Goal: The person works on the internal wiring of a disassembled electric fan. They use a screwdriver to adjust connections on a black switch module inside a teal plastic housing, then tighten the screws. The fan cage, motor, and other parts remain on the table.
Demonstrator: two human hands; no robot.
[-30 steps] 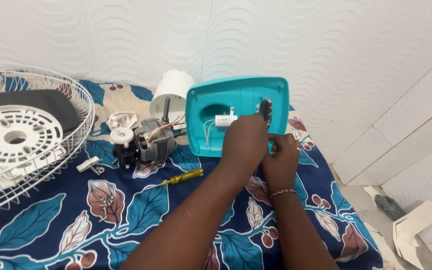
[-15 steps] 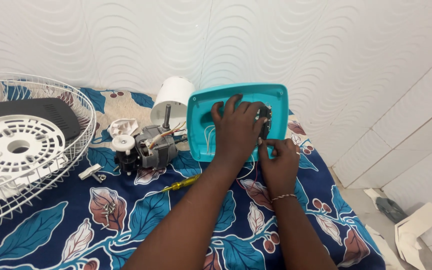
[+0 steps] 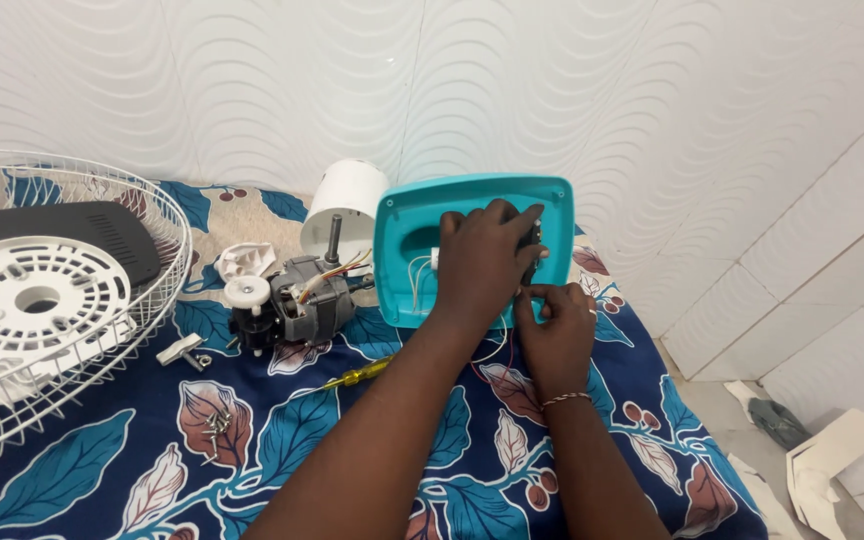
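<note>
Fingers of the left hand [image 3: 482, 262] lie spread and flat over the open inside of the teal fan housing [image 3: 407, 255], their tips reaching a small dark part [image 3: 535, 240] near its right edge; those of the right hand [image 3: 554, 335] are drawn together in a pinch at the thin wires [image 3: 500, 345] just below that part, though whether a wire end or a small fitting sits in the pinch cannot be told. The housing stands tilted on its near edge on the leaf-patterned blue cloth [image 3: 92, 470], at the far middle of the scene, close to the wavy white wall [image 3: 252, 80]. White leads [image 3: 414, 280] show inside it at left. To its left lies the bare motor [image 3: 287, 305] with its shaft upright, and behind the motor a white cylindrical cover [image 3: 347, 200]. A yellow-handled screwdriver [image 3: 357, 375] lies near the left forearm; loose screws [image 3: 217, 425] lie nearer still, and a wire guard [image 3: 152, 210] holding a white perforated disc [image 3: 37, 300] fills the far left.

Judged from this pose, the work is fine handling of wiring at the dark part. It is best done with the left hand steadying the housing so it cannot tip, and the pinch kept close to the wire ends, moving gently. Slack in the red and white leads should be kept clear of the housing edge.
</note>
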